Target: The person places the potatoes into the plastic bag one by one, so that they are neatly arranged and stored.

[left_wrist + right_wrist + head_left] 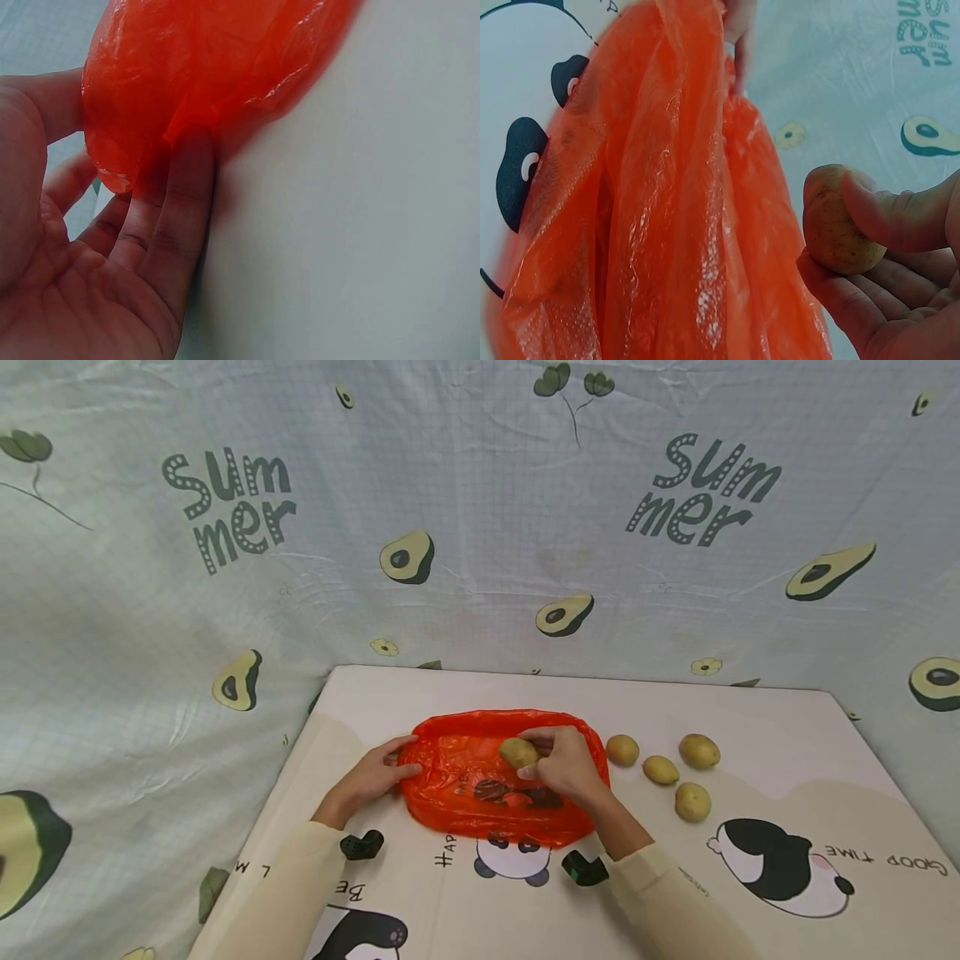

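Note:
A red plastic bag lies with its mouth spread wide on the table. At its left rim, my left hand holds the film between thumb and fingers; the left wrist view shows the fingers against the outside of the bag. Over the bag's opening, my right hand pinches a potato between thumb and fingertips. The right wrist view shows this potato beside the bag's crumpled side, apart from it. Dark and reddish shapes show at the bag's bottom; I cannot tell whether they are print.
Several loose potatoes lie right of the bag, the closest potato almost at its rim. The pale table carries printed pandas and lettering. A patterned cloth hangs behind and to the sides. A small black device sits at each wrist.

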The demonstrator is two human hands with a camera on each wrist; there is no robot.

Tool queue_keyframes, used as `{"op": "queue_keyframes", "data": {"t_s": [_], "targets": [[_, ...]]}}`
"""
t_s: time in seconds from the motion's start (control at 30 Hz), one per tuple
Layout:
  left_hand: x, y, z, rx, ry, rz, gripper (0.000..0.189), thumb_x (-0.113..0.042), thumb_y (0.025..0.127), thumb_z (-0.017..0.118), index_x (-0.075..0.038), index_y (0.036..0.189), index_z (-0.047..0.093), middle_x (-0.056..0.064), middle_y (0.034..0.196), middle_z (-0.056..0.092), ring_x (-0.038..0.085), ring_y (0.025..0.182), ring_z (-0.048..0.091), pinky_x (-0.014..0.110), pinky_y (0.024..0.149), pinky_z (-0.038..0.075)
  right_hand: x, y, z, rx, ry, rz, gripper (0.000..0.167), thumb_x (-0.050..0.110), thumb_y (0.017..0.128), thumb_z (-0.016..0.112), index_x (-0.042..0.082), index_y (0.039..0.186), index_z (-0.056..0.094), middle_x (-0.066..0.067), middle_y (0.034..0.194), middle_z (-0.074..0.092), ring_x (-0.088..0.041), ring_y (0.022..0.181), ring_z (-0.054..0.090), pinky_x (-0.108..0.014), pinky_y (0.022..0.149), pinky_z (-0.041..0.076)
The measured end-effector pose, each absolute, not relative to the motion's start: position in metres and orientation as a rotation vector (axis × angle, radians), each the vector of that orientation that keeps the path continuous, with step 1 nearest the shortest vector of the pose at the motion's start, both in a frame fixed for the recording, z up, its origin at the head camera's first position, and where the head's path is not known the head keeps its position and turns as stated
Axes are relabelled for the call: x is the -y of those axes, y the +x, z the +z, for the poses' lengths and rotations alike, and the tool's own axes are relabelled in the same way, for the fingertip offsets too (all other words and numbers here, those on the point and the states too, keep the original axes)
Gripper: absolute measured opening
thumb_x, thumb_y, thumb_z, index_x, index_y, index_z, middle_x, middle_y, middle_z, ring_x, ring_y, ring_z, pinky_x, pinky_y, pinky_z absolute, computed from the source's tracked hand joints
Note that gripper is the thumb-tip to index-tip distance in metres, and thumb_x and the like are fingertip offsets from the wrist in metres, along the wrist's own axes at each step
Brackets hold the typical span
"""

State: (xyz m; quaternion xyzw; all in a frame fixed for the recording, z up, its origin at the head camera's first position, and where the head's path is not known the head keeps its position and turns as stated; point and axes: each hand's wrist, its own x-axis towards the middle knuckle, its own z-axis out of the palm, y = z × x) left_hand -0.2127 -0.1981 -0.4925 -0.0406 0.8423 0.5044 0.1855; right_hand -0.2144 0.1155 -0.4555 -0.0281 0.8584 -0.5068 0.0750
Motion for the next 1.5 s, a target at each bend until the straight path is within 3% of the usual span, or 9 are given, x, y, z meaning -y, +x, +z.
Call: {"op": "queue_keyframes", "data": {"t_s": [0.2,0.6,0.93,1.5], "targets": [[0.198,-0.213,-0.493,-2.374,-0.111,1.421,0.064,-0.021,0.101,0.066,-0.015,0.159,0.042,0.022,0.154,0.051,0.025,0.108,0.061,0.028,0.081,0.056,-0.112,-0.216,-0.455,-2.562,-0.082,-1.526,0.05,-0.004,0.079,0.084,0.007,0.127,0.074,-0.012,0.125,0.076,-0.031,0.111,0.072,-0.049,0.101,0.058],[0.199,-0.213,-0.492,-2.322,-0.098,1.484,0.061,-0.017,0.102,0.064,-0.019,0.16,0.042,0.022,0.149,0.052,0.023,0.101,0.06,0.027,0.076,0.053,-0.105,-0.219,-0.452,-2.561,-0.065,-1.511,0.052,-0.004,0.078,0.085,0.008,0.128,0.074,-0.011,0.124,0.076,-0.031,0.11,0.071,-0.048,0.099,0.059],[0.202,-0.213,-0.494,-2.288,-0.095,1.507,0.06,-0.015,0.104,0.059,-0.023,0.161,0.042,0.02,0.154,0.048,0.022,0.096,0.062,0.027,0.079,0.055,-0.099,-0.222,-0.448,-2.523,-0.033,-1.518,0.051,-0.003,0.08,0.084,0.01,0.128,0.074,-0.01,0.125,0.076,-0.031,0.111,0.071,-0.047,0.1,0.059],[0.202,-0.213,-0.495,-2.268,-0.092,1.521,0.059,-0.015,0.104,0.06,-0.02,0.16,0.043,0.02,0.145,0.054,0.02,0.091,0.061,0.028,0.077,0.054,-0.092,-0.225,-0.447,-2.527,-0.086,-1.525,0.047,-0.004,0.079,0.085,0.009,0.123,0.076,-0.012,0.123,0.076,-0.03,0.107,0.072,-0.046,0.097,0.06]]}}
